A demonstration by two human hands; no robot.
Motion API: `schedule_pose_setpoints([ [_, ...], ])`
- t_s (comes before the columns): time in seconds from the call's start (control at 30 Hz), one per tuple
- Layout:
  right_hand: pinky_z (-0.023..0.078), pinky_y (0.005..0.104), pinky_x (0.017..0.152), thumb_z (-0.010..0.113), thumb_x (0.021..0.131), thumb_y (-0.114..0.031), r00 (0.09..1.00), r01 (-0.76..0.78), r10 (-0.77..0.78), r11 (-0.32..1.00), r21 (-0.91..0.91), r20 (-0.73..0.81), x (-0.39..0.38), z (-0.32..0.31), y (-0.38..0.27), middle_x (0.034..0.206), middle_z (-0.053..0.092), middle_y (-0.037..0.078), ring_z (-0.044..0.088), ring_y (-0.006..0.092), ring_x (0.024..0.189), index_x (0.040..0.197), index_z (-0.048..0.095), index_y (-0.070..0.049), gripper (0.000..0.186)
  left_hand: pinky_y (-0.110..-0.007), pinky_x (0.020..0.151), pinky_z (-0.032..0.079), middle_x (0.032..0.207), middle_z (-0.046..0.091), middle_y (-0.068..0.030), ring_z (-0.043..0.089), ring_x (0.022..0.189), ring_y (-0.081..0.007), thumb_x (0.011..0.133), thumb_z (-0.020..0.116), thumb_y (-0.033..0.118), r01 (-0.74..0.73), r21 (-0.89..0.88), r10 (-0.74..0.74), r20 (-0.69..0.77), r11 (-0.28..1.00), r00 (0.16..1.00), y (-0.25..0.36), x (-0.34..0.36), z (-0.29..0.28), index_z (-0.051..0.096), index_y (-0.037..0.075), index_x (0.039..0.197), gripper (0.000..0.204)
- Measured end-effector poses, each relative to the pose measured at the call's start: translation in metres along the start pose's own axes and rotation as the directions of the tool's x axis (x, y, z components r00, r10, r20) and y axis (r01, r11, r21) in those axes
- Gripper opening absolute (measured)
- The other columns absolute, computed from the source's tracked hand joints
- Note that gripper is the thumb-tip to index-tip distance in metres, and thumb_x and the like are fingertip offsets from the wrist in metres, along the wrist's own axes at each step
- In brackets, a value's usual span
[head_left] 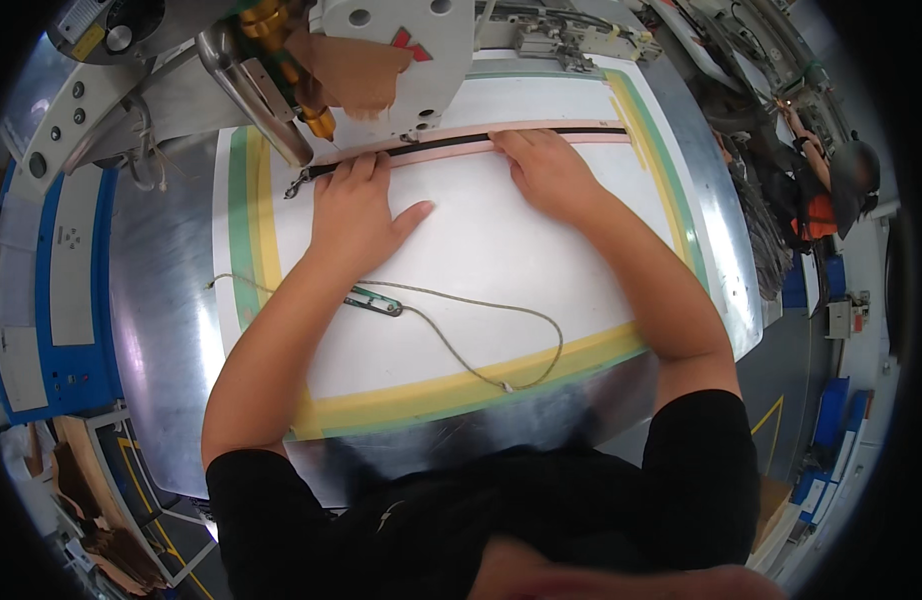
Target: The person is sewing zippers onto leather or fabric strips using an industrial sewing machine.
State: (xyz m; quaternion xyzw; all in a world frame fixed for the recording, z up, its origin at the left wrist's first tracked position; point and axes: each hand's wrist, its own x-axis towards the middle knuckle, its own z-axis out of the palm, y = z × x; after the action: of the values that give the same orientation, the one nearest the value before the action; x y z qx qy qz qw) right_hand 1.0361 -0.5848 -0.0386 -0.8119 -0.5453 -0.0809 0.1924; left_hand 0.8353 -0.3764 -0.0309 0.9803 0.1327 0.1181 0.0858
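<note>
A long black strap (446, 145) runs across the upper part of the white sheet, with pink strips (581, 136) along its edges. A metal snap hook (295, 186) is at its left end. My left hand (356, 210) lies near that end, fingers stretched over the strap and thumb spread to the right. Farther right, my right hand (546, 170) has its fingers bent and pressed together on the strap; its fingertips are partly hidden. A small thread cutter (374, 301) on a looped cord (461, 357) lies below, partly behind my left forearm.
Over my left hand hangs a machine head (381, 60) with a brass-coloured tip and needle. Yellow and green tape (461, 385) borders the white sheet on a metal table (161, 300). A blue cabinet (81, 290) stands left. Another person (831, 190) is at the far right.
</note>
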Motion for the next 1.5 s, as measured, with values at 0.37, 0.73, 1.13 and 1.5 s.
schedule_pose_setpoints([
  [0.37, 0.047, 0.0466, 0.098, 0.056, 0.089, 0.0, 0.994, 0.086, -0.085, 0.996, -0.001, 0.067, 0.002, -0.002, 0.005, 0.113, 0.073, 0.015, 0.066, 0.0348, 0.108, 0.118, 0.064, -0.003, 0.03, -0.049, 0.106, 0.041, 0.135, 0.062, -0.0165, 0.057, 0.127, -0.033, 0.089, 0.073, 0.057, -0.046, 0.045, 0.051, -0.129, 0.998, 0.99, 0.043, 0.017, 0.017, 0.06, -0.004, 0.138, 0.079],
  [0.73, 0.046, 0.0522, 0.105, 0.05, 0.092, 0.0, 0.997, -0.003, 0.004, 1.0, -0.012, 0.077, -0.026, -0.031, 0.063, 0.114, 0.073, 0.018, 0.066, 0.0378, 0.112, 0.121, 0.063, -0.005, 0.032, -0.051, 0.115, 0.037, 0.145, 0.058, -0.0193, 0.053, 0.135, -0.0365, 0.091, 0.072, 0.054, 0.056, 0.016, -0.056, -0.025, 0.998, 0.998, 0.064, 0.024, 0.01, 0.058, -0.004, 0.142, 0.078],
  [1.13, 0.043, 0.052, 0.112, 0.052, 0.093, -0.001, 0.996, -0.027, 0.031, 0.999, -0.039, 0.084, -0.029, -0.045, 0.06, 0.112, 0.072, 0.017, 0.065, 0.0368, 0.115, 0.119, 0.063, -0.006, 0.029, -0.052, 0.115, 0.036, 0.146, 0.057, -0.0187, 0.052, 0.137, -0.0364, 0.092, 0.07, 0.057, 0.046, 0.01, -0.046, -0.005, 0.999, 0.999, 0.083, 0.03, 0.01, 0.058, -0.002, 0.143, 0.079],
  [1.5, 0.049, 0.0486, 0.103, 0.058, 0.095, -0.004, 0.996, 0.036, -0.032, 0.998, -0.045, 0.083, -0.02, -0.038, 0.043, 0.122, 0.072, 0.017, 0.065, 0.0374, 0.117, 0.127, 0.066, -0.006, 0.033, -0.051, 0.112, 0.039, 0.144, 0.058, -0.0178, 0.054, 0.134, -0.0361, 0.092, 0.069, 0.059, 0.014, 0.01, -0.013, -0.023, 1.0, 1.0, 0.095, 0.036, 0.011, 0.058, -0.002, 0.143, 0.08],
])
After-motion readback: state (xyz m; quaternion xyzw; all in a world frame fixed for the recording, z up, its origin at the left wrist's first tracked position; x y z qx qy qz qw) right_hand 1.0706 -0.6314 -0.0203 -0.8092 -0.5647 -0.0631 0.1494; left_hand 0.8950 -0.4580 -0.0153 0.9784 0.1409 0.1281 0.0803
